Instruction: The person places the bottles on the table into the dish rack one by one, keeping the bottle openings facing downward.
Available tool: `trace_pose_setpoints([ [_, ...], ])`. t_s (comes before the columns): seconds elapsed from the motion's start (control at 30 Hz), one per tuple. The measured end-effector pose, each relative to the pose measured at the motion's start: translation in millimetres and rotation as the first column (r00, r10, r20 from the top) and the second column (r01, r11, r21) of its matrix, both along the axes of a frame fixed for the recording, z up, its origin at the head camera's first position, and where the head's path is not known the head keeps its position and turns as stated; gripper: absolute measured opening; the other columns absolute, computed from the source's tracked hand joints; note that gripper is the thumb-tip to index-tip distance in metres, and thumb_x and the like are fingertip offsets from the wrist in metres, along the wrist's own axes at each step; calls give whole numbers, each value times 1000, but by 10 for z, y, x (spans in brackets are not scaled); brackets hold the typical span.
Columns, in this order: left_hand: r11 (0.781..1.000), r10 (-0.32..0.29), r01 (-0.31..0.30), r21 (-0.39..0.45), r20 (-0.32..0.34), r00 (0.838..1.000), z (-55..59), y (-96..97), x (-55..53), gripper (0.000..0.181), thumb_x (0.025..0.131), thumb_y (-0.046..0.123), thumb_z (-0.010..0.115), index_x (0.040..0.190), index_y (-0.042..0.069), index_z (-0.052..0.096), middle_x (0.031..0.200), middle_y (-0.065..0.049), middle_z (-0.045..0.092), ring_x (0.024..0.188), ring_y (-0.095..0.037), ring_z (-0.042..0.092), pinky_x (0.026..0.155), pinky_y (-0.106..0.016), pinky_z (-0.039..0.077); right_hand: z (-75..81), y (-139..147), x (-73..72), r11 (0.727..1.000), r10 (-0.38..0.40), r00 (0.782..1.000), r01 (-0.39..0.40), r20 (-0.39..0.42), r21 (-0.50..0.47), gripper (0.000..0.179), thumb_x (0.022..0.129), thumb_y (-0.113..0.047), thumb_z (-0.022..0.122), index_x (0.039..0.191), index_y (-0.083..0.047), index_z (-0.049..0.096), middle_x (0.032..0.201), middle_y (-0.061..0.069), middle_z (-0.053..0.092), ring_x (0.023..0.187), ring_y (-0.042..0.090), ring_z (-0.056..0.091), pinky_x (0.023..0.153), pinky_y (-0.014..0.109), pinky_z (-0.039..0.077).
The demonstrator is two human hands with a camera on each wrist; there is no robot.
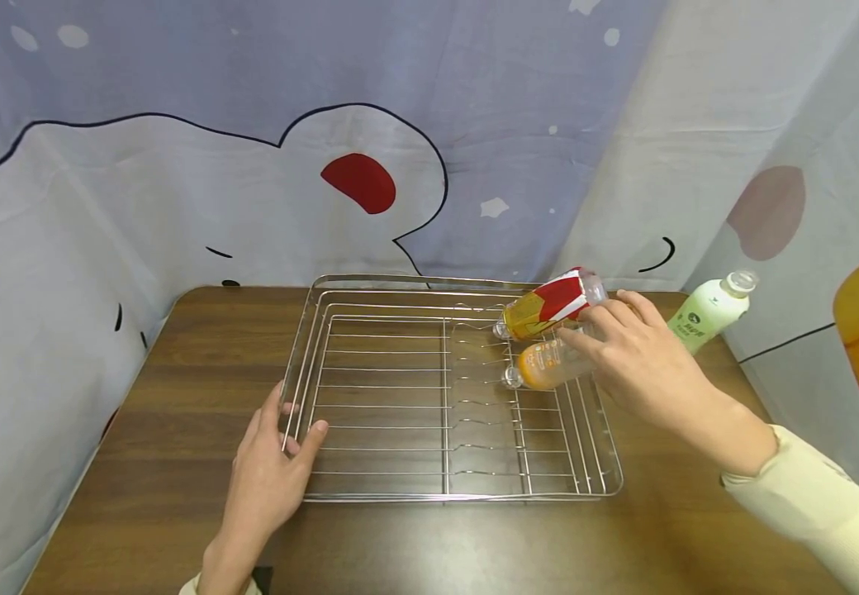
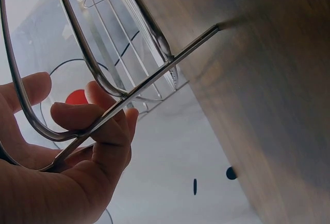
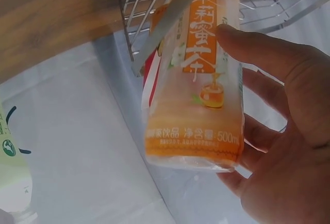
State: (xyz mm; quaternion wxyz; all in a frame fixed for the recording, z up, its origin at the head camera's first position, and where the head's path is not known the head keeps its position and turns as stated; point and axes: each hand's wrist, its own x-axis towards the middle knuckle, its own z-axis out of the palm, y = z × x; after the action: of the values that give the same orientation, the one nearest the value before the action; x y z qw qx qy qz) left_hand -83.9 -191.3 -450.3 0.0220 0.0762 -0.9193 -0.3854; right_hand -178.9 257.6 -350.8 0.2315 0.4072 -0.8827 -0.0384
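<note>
A silver wire rack basket (image 1: pixel 459 497) stands on the table. My left hand (image 1: pixel 272 467) grips its left side, and the left wrist view has the fingers curled round the wire frame (image 2: pixel 139 87). My right hand (image 1: pixel 641 364) holds a clear plastic bottle with an orange label (image 1: pixel 541 366) over the rack's right part, neck pointing left and a little down. In the right wrist view the thumb lies along the label (image 3: pixel 201 44), with the other fingers behind the bottle. Just behind it a bottle with a red and yellow label (image 1: pixel 556 306) lies tilted on the rack, neck to the left.
To the right of the rack, a pale green bottle (image 1: pixel 710 312) stands on the wooden table (image 1: pixel 192 397), partly hidden by my right hand. A patterned curtain (image 1: pixel 519 190) hangs along the table's back edge. Wavy wires (image 1: pixel 474 423) run across the rack's right half.
</note>
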Motion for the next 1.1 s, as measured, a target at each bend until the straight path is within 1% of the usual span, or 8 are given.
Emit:
trace_pose_setpoints([
  [0.07,1000,-1,1,1,6,1000,0,1,-1,89,110,41,70,175,3,24,150,-21,58,89,-19,64,80,-43,50,19,6,5,1000,-2,1000,2,-2,3,66,61,11,84,126,-5,81,114,19,72,110,46,66,111,66,44],
  [0.17,1000,0,0,-1,12,1000,3,0,-1,89,110,41,70,175,3,23,150,-20,58,89,-19,64,81,-44,50,49,10,18,1000,-10,1000,10,-1,12,71,59,4,95,128,-6,80,115,19,72,110,46,66,112,65,44],
  [0.3,1000,6,-6,-2,7,1000,2,-4,1,89,110,40,71,175,3,24,148,-20,59,88,-19,64,80,-44,50,93,10,37,999,-28,1000,28,4,19,80,55,-7,104,131,-7,79,119,19,72,112,45,66,113,64,43],
  [0.57,1000,3,-3,-1,13,1000,-6,-3,-10,90,110,42,70,175,4,23,147,-19,59,88,-19,63,78,-42,49,150,56,96,998,-54,998,54,-13,-38,78,63,-20,107,134,-9,78,120,22,73,113,45,65,115,63,39],
  [0.67,1000,3,-2,-4,13,1000,-5,-1,-12,90,110,41,70,176,4,23,148,-20,59,88,-19,63,78,-42,49,147,94,108,997,-50,998,49,-23,-68,75,66,-24,104,135,-8,77,120,23,72,113,45,65,115,65,39],
  [0.77,1000,5,-4,-6,13,1000,-2,0,-10,89,110,41,71,176,4,23,148,-19,59,88,-19,64,80,-43,50,134,130,109,995,-42,999,39,-25,-89,71,73,-30,100,137,-9,76,121,24,72,115,45,65,114,66,39],
  [0.87,1000,4,-3,-7,17,1000,2,1,-12,90,110,41,70,176,4,22,149,-19,58,89,-19,64,81,-44,50,131,156,110,994,-43,999,40,-19,-104,64,82,-37,89,138,-9,75,121,25,71,116,47,63,115,67,37],
  [1.1,1000,8,-8,-4,29,1000,13,4,-5,89,110,41,70,176,4,22,150,-19,57,90,-20,64,82,-44,49,142,165,116,983,-70,997,64,-27,-170,56,97,-44,68,138,-6,74,118,26,69,113,51,61,114,68,37],
])
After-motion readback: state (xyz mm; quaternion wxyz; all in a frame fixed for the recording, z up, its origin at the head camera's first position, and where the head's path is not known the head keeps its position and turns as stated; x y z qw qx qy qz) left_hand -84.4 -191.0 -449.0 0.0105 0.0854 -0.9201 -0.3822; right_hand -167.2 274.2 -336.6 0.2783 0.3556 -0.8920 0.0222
